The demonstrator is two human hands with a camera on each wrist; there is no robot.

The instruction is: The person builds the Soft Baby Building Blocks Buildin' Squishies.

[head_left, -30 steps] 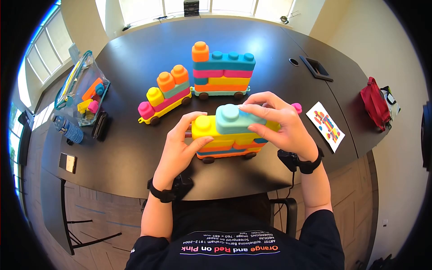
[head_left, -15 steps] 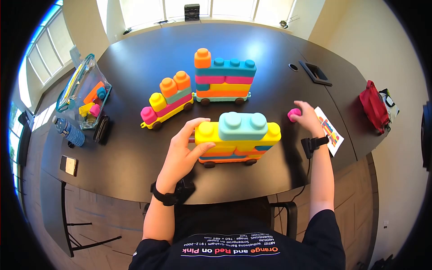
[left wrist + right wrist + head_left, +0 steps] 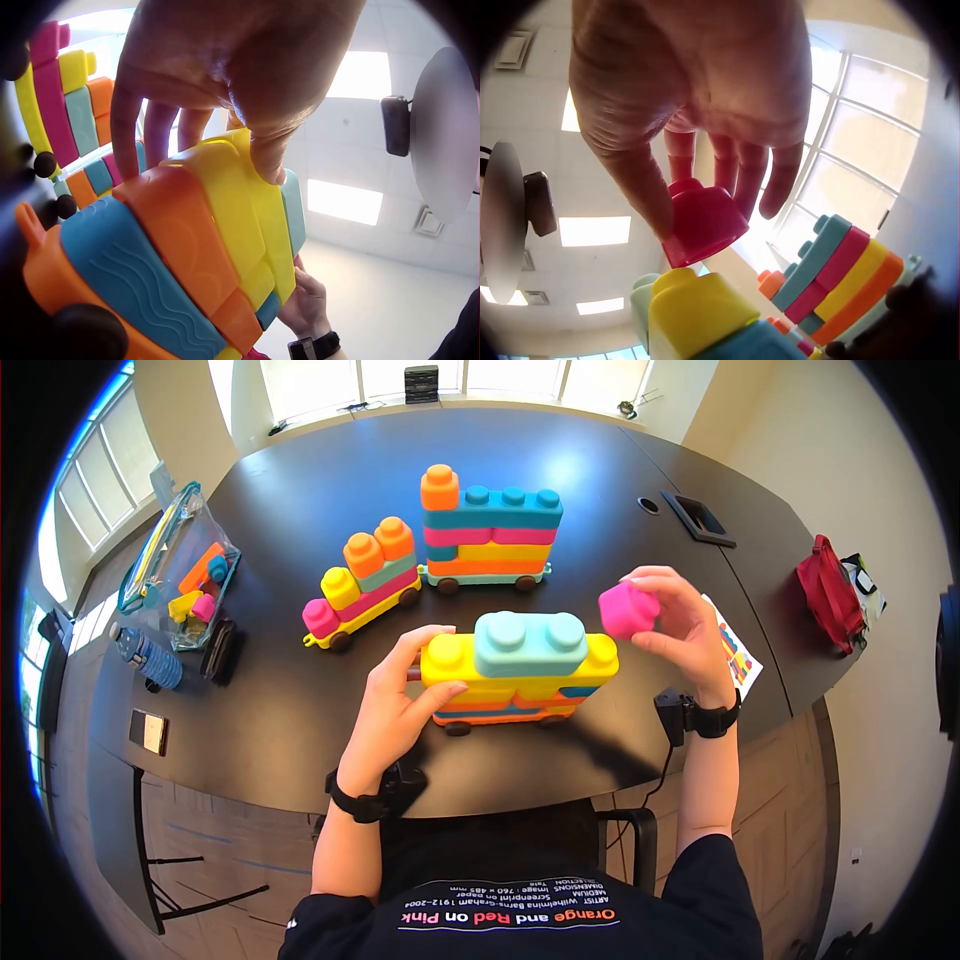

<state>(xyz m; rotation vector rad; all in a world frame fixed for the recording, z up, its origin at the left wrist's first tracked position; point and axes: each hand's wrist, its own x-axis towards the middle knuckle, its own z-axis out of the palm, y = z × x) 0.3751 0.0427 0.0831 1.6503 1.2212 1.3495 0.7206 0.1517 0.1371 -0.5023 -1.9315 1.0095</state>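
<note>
In the head view my left hand (image 3: 385,695) grips the left end of a wheeled stack of toy building blocks (image 3: 520,695), thumb on the near side. A long yellow block (image 3: 225,202) tops most of the stack, with a light teal two-stud block (image 3: 530,645) over its middle and a yellow stud showing at each end. My right hand (image 3: 685,625) pinches a small pink block (image 3: 628,610) between thumb and fingers, just above and right of the stack's right end. The right wrist view shows the pink block (image 3: 705,225) close over a yellow stud.
Behind stand two more block wagons: a stepped one (image 3: 365,585) and a taller one (image 3: 490,540). Left are a clear bag (image 3: 180,570) of blocks, a water bottle (image 3: 148,657), a dark case (image 3: 221,648) and a phone-like object (image 3: 149,732). A picture sheet (image 3: 742,660) and red bag (image 3: 832,592) lie right.
My right hand left the light teal block, reached right to the pink block on the table, and brought it up and left beside the stack. My left hand keeps its grip.
</note>
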